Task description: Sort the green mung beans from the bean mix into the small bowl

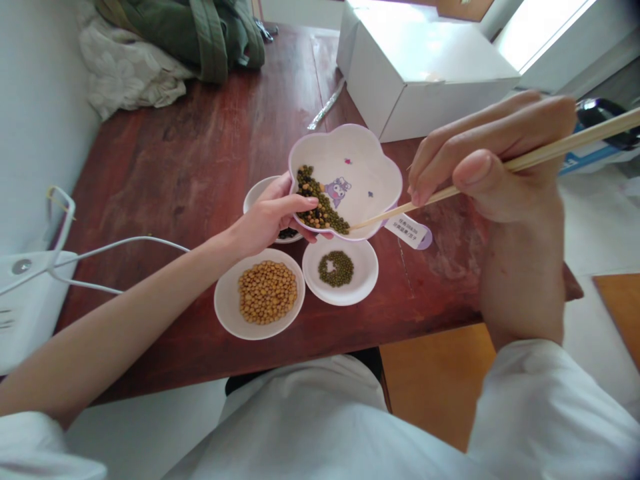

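My left hand grips the left rim of a flower-shaped bowl, white inside with a purple edge and a printed cartoon figure. The bowl tilts toward its lower left, where mixed green, tan and dark beans have gathered. Wooden chopsticks are pinched in my right hand, their tips at the beans' lower right edge. Below stand a white bowl of yellow soybeans and a white dish with green mung beans. Another white bowl, partly hidden behind my left hand, shows dark beans.
A large white box stands at the back right, with a silvery strip beside it. A green bag and a pale cloth lie at the back left. A power strip with a white cable is at the left.
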A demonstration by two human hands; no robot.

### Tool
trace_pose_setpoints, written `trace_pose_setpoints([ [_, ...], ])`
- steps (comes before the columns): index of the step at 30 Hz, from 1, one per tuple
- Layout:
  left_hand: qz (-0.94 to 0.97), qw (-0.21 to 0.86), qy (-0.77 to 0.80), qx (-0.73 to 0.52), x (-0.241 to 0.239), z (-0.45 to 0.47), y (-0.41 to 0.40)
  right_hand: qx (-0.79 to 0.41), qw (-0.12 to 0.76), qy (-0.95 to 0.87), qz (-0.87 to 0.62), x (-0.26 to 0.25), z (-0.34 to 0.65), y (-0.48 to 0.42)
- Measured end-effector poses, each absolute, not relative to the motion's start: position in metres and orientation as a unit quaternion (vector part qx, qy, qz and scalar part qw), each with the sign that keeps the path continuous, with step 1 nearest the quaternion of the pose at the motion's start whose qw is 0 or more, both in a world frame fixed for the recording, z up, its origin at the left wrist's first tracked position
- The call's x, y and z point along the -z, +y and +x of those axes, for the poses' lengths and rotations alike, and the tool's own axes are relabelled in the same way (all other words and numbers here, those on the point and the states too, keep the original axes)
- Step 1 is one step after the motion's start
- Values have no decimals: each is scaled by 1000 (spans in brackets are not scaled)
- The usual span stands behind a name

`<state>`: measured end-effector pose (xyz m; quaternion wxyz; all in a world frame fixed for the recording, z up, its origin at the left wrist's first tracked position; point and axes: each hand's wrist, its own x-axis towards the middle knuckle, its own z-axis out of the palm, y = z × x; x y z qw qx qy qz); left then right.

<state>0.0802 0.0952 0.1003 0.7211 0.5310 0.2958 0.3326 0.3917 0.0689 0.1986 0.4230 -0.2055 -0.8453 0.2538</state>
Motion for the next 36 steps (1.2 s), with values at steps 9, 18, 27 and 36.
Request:
trace_pose_setpoints([
  [9, 534, 718, 296, -334, -102, 80, 95, -230, 496, -820, -171, -195, 368, 73],
  [18, 544, 704, 296, -347, -101, 82, 95, -228, 514, -799, -213, -179, 370, 78],
  [27, 536, 707, 304, -348, -102, 83, 96, -212, 604, -739, -211, -174, 370, 88],
  [36, 515, 713, 318, -354, -103, 81, 94, -270, 613, -696, -258, -164, 388, 109],
])
